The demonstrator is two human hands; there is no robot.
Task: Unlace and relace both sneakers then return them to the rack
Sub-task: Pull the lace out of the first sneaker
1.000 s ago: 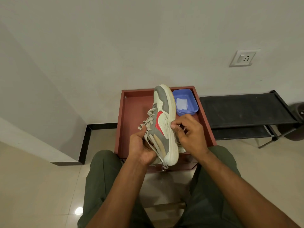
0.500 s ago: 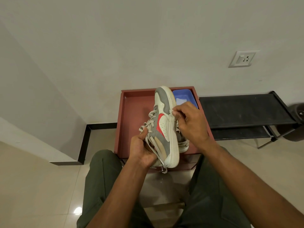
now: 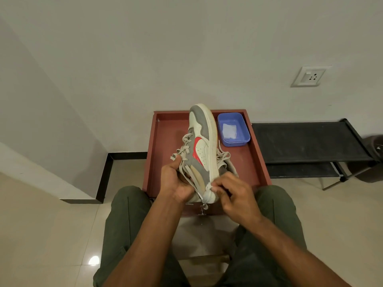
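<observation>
A grey and white sneaker (image 3: 202,146) with a red swoosh is held on its side above the red-brown tray (image 3: 165,137), toe pointing away from me. My left hand (image 3: 176,181) grips its laced upper near the collar, thumb on the beige laces (image 3: 183,151). My right hand (image 3: 234,193) pinches the heel end of the sneaker. A second sneaker (image 3: 227,162) lies on the tray behind the first, mostly hidden, with loose laces showing.
A blue plastic tub (image 3: 245,129) with a white cloth sits at the tray's far right corner. A black two-tier shoe rack (image 3: 306,141) stands to the right against the wall. My knees in green trousers flank the tray's near edge. A dark bin is at far right.
My right hand has slid from the sole's middle down to the heel end. The sneaker stays on its side in my left hand.
</observation>
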